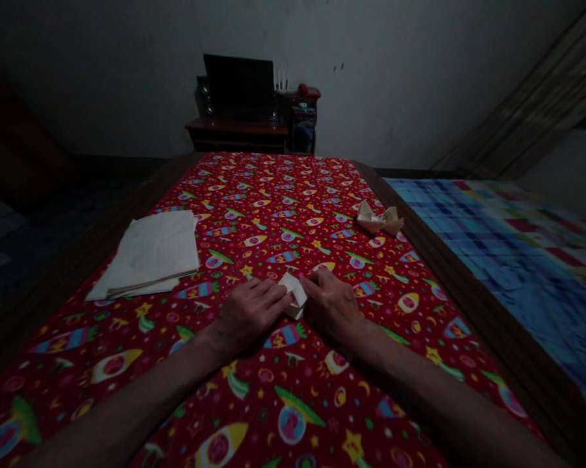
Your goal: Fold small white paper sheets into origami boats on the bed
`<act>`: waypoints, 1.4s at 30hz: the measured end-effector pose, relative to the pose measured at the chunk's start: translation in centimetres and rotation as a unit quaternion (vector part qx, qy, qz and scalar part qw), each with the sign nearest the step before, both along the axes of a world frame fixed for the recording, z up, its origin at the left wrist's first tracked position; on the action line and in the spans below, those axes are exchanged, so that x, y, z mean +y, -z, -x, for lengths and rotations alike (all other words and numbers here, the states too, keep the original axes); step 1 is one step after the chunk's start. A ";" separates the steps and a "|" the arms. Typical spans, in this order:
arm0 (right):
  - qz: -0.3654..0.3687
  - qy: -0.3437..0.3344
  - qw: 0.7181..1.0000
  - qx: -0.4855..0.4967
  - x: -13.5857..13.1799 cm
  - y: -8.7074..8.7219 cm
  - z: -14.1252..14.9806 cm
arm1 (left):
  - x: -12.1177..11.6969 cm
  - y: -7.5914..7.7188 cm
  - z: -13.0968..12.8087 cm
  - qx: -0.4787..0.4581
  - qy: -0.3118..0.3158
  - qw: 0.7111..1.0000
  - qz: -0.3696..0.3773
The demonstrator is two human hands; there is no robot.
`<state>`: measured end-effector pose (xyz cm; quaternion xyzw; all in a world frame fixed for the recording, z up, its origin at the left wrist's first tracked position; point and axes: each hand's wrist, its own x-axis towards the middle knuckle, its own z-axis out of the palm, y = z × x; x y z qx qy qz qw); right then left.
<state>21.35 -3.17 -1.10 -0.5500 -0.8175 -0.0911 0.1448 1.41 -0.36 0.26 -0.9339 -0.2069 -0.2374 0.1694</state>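
A small piece of folded white paper (293,290) lies on the red patterned cloth (293,224) between my two hands. From the left, my left hand (254,307) rests over the paper's edge, its fingers closed together on it. On the other side, my right hand (332,300) has its fingers curled and pinched at the paper's right edge. My fingers hide part of the folds. Farther off to the right stand folded paper shapes (379,220), light brown and pointed, close together on the cloth.
A stack of white paper sheets (154,253) lies at the left of the cloth. Beyond the far end stand a dark screen (239,88) on a wooden stand (237,130) and a red telephone (309,91). A blue checked bed cover (449,227) is at the right.
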 end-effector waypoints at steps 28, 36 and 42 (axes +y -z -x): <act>0.107 -0.046 0.966 0.233 1.0 0.0 -1.2 | 1.8 1.8 0.8 -0.194 -0.100 0.894 0.390; 0.083 0.025 0.988 0.131 1.3 -0.1 -0.7 | 1.5 1.9 0.4 -0.118 -0.164 0.933 0.297; 0.103 0.048 0.990 0.078 1.5 -0.7 -0.3 | 1.1 2.1 0.3 -0.032 -0.195 0.956 0.215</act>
